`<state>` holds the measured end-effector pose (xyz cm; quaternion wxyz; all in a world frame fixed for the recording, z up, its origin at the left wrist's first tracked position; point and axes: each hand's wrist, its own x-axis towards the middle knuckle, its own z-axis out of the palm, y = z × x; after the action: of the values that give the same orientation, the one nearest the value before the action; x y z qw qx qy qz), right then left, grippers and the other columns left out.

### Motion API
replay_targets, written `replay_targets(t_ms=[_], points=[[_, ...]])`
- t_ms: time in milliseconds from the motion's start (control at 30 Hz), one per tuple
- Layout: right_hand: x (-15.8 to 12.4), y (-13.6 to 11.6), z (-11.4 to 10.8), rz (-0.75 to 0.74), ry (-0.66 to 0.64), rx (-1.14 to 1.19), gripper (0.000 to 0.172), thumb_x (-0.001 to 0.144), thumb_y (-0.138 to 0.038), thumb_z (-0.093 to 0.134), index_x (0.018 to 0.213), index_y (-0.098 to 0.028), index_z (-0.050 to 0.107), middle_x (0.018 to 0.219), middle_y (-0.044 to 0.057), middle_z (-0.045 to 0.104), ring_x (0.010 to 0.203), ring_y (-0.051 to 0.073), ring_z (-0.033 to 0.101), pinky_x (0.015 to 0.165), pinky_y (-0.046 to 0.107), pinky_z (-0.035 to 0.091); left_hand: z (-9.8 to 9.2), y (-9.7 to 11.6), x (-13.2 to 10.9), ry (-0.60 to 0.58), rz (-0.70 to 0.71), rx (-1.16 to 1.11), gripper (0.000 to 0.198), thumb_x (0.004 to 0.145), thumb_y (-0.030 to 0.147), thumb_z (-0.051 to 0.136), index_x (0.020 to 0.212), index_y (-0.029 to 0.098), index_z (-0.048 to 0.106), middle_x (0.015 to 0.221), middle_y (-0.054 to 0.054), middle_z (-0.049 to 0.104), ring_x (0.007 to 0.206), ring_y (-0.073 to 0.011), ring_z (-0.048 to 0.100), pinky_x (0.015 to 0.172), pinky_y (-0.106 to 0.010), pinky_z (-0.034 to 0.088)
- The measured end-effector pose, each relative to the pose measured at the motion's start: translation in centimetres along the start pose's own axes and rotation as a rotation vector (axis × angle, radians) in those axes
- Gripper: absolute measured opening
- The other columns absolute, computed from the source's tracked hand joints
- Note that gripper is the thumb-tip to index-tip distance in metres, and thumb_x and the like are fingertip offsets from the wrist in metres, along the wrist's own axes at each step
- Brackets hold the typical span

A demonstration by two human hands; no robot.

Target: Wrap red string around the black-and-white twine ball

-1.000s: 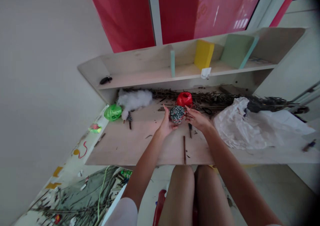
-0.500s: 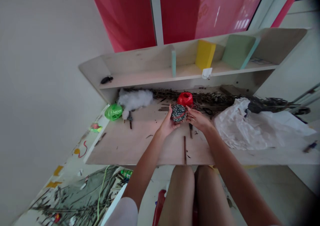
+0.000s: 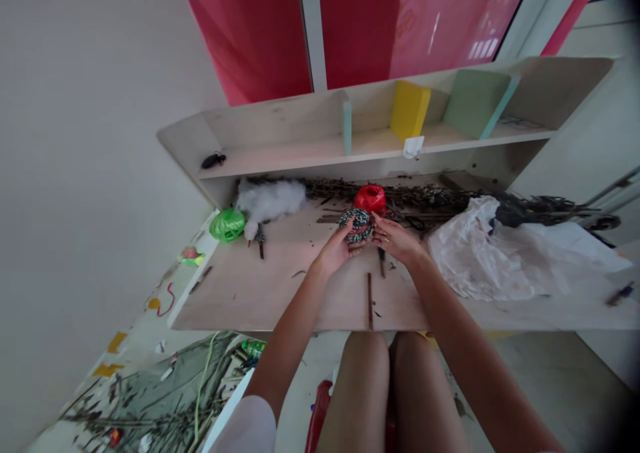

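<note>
A ball of dark green-and-white speckled yarn (image 3: 358, 218), with a reddish patch on its right, is held up over the desk. My left hand (image 3: 340, 246) cups it from the left and below, thumb across its front. At its right side are the bent, closed fingers of my right hand (image 3: 395, 238); any loose strand between them is too small to make out. Just behind the ball sits a roll of red plastic twine (image 3: 371, 199). A dark-tipped stick (image 3: 382, 263) lies below my right hand, and a brown stick (image 3: 370, 299) nearer the front edge.
White stuffing (image 3: 275, 201) and a roll of green twine (image 3: 227, 225) lie at the left of the desk (image 3: 290, 299). Dried twigs (image 3: 425, 196) line the back. A crumpled white plastic bag (image 3: 480, 259) spreads on the right. A shelf (image 3: 295, 156) overhangs the back. More twigs (image 3: 165, 399) cover the floor.
The yarn ball has turned in my left hand, and my left thumb now lies over its front. My right hand has stayed almost in place beside it.
</note>
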<state>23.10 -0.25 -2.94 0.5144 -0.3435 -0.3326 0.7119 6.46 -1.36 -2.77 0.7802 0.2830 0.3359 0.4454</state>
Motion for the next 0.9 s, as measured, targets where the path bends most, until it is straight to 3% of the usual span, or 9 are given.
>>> replay_targets(t_ms=[167, 333, 600, 900], points=[[-0.03, -0.03, 0.15, 0.005, 0.017, 0.023, 0.039, 0.05, -0.039, 0.086, 0.082, -0.026, 0.068, 0.056, -0.008, 0.046, 0.048, 0.004, 0.038, 0.05, 0.019, 0.038, 0.28, 0.25, 0.0, 0.038, -0.024, -0.029, 0.046, 0.084, 0.036, 0.058, 0.128, 0.027, 0.05, 0.09, -0.002, 0.07, 0.063, -0.0153, 0.067, 0.051, -0.023, 0.046], [0.13, 0.12, -0.05, -0.005, 0.006, 0.036, 0.035, 0.053, -0.037, 0.084, 0.081, -0.024, 0.067, 0.054, -0.009, 0.042, 0.045, 0.003, 0.033, 0.048, 0.02, 0.036, 0.53, 0.45, -0.03, 0.04, -0.057, -0.043, 0.04, 0.088, 0.042, 0.048, 0.119, 0.017, 0.056, 0.079, -0.004, 0.07, 0.06, -0.015, 0.066, 0.057, -0.025, 0.05], [0.22, 0.26, -0.29, -0.002, 0.003, 0.036, 0.036, 0.054, -0.037, 0.084, 0.084, -0.024, 0.067, 0.056, -0.009, 0.044, 0.046, 0.003, 0.034, 0.049, 0.019, 0.037, 0.29, 0.44, -0.06, 0.039, -0.037, 0.007, 0.059, 0.084, 0.064, 0.041, 0.112, 0.016, 0.061, 0.08, -0.007, 0.07, 0.062, -0.0129, 0.064, 0.063, -0.024, 0.051], [0.42, 0.34, -0.4, -0.002, 0.005, 0.005, 0.036, 0.055, -0.04, 0.083, 0.085, -0.026, 0.067, 0.059, -0.008, 0.05, 0.045, 0.003, 0.036, 0.049, 0.019, 0.038, 0.48, 0.39, 0.0, 0.063, -0.044, -0.005, 0.056, 0.085, 0.061, 0.042, 0.102, 0.013, 0.064, 0.074, -0.007, 0.068, 0.057, -0.011, 0.061, 0.057, -0.021, 0.052]])
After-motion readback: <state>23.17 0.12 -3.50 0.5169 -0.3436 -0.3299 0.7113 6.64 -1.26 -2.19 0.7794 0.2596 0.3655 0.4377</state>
